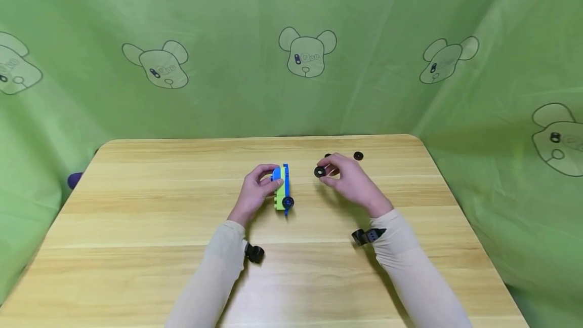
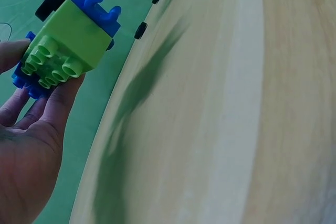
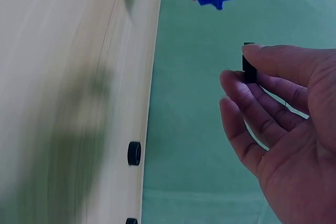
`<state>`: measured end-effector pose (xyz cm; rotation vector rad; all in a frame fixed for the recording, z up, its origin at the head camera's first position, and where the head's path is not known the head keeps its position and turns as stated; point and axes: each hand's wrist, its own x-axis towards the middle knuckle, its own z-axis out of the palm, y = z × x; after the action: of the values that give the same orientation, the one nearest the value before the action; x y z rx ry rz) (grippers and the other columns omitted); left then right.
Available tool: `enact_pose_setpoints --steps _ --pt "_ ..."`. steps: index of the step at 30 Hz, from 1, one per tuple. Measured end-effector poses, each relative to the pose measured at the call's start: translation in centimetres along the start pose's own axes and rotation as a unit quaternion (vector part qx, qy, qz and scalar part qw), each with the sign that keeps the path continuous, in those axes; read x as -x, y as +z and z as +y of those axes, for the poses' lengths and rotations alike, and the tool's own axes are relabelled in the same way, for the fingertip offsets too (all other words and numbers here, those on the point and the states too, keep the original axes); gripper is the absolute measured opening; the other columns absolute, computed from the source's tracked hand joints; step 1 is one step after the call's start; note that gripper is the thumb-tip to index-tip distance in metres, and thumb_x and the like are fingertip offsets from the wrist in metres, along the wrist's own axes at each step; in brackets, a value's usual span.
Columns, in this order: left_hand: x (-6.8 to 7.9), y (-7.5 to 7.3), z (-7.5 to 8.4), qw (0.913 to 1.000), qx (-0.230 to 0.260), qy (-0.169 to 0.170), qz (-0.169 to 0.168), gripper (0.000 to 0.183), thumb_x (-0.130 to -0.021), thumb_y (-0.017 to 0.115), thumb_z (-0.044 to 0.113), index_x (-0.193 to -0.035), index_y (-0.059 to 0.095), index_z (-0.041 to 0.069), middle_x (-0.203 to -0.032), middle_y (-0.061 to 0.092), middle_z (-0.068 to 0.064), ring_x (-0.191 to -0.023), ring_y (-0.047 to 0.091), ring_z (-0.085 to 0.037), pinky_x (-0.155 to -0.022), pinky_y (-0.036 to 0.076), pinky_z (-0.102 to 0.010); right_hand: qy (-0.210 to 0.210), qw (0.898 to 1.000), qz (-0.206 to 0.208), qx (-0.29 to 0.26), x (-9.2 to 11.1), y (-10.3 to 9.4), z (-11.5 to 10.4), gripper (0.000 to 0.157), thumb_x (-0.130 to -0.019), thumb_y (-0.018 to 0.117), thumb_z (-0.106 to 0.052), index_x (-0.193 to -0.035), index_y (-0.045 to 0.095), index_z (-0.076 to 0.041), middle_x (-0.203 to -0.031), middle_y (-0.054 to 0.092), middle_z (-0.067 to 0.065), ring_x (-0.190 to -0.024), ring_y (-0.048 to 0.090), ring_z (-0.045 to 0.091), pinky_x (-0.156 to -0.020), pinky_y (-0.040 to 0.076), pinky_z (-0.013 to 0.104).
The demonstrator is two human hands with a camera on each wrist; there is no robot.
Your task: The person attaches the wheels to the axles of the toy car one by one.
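Observation:
My left hand (image 1: 256, 190) grips a toy car (image 1: 281, 194) of green and blue building blocks, held above the table. One black wheel (image 1: 288, 202) sits on the car's side, toward its near end. In the left wrist view the car's green body (image 2: 79, 38) shows round studs, with blue hooks (image 2: 102, 9) at one end. Between thumb and fingers, my right hand (image 1: 352, 181) pinches a loose black wheel (image 1: 320, 172), a short way right of the car. That wheel (image 3: 249, 71) is seen edge-on in the right wrist view.
Two more black wheels lie on the wooden table (image 1: 136, 206) near its far edge: one (image 1: 358, 156) beyond the right hand, another (image 1: 328, 155) partly hidden behind its fingers. Green curtain (image 1: 227, 100) with mouse-head drawings surrounds the table's back and sides.

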<state>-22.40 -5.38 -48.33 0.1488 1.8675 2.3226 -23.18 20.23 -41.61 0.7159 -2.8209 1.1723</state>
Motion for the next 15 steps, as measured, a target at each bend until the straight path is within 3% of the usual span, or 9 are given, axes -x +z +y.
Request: enact_pose_setpoints --steps 15 --pt "0.2 0.2 0.0 0.9999 0.013 0.0 -0.002 0.044 -0.087 0.067 -0.005 -0.129 0.055 0.001 -0.126 0.057 -0.016 -0.101 0.064 -0.027 -0.094 0.049 -0.055 -0.013 1.0 -0.004 0.009 -0.5 1.2 -2.0 0.032 -0.087 0.074 -0.009 -0.117 0.065 -0.004 -0.107 0.062 0.003 -0.096 0.06 0.019 -0.089 0.052 0.04"
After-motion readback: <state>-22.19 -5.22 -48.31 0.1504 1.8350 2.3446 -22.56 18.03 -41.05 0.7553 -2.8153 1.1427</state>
